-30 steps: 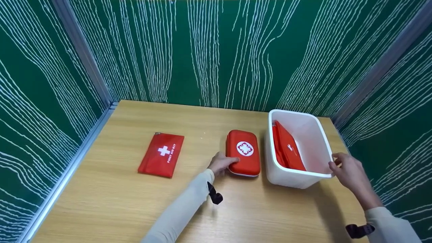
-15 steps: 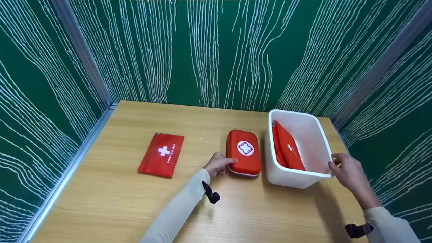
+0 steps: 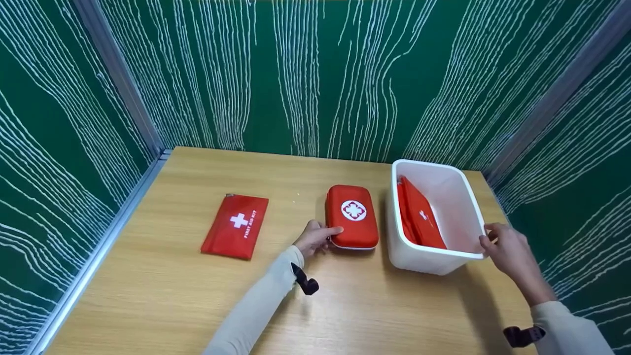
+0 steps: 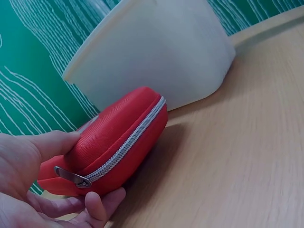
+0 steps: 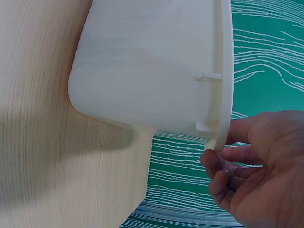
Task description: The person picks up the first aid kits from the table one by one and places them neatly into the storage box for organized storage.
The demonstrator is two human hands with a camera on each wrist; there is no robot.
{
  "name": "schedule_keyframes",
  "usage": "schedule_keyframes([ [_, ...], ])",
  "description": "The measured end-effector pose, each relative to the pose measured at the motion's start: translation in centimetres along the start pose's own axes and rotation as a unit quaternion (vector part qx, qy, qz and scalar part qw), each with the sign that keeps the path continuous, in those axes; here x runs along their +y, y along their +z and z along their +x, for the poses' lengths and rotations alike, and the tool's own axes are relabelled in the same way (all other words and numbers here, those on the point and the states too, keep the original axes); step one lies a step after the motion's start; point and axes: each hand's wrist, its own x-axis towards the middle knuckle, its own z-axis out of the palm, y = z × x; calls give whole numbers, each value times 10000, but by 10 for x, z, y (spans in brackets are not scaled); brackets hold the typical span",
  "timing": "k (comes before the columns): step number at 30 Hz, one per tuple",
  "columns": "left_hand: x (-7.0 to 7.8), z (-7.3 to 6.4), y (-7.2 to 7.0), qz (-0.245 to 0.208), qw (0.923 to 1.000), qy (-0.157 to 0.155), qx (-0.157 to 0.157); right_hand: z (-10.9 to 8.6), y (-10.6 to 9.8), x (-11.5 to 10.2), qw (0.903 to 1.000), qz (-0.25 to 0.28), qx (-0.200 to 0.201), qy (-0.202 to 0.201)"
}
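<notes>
My left hand [image 3: 314, 237] grips the near left corner of a red zippered first aid case [image 3: 352, 222], thumb on top and fingers beneath. In the left wrist view the case [image 4: 118, 137] is tilted, its left side raised off the table, with a metal zipper pull [image 4: 71, 176] by the thumb. With thumb and fingers my right hand [image 3: 510, 254] pinches the near right rim corner of a white plastic bin [image 3: 424, 260]. Red pouches [image 3: 421, 214] lean against the bin's left inner wall. The bin's underside is hidden.
A flat red first aid pouch [image 3: 236, 227] with a white cross lies on the left part of the wooden table [image 3: 162, 291]. Green panels [image 3: 296, 74] with white lines enclose the back and sides. A metal rail [image 3: 93, 256] borders the table's left edge.
The red case has shifted slightly away and to the left in my left hand, its near edge lifting. My right hand and the bin have stayed in place.
</notes>
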Motion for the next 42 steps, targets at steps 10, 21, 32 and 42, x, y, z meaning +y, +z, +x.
schedule_keyframes([
  [10, 11, -2, -3, -239, 9996, 108, 64, 2, -1, -2, 9999, -49, -25, 100],
  [21, 36, -11, -7, -115, 9998, -7, 187, 2, -1, 0, 9998, -51, -90, 145],
  [32, 60, -19, -8, -169, 9996, 16, 215, 2, 0, 0, 9998, -3, -91, 170],
  [42, 78, -26, -5, -226, 9995, 158, 171, 3, 0, -2, 9999, -113, 3, 127],
])
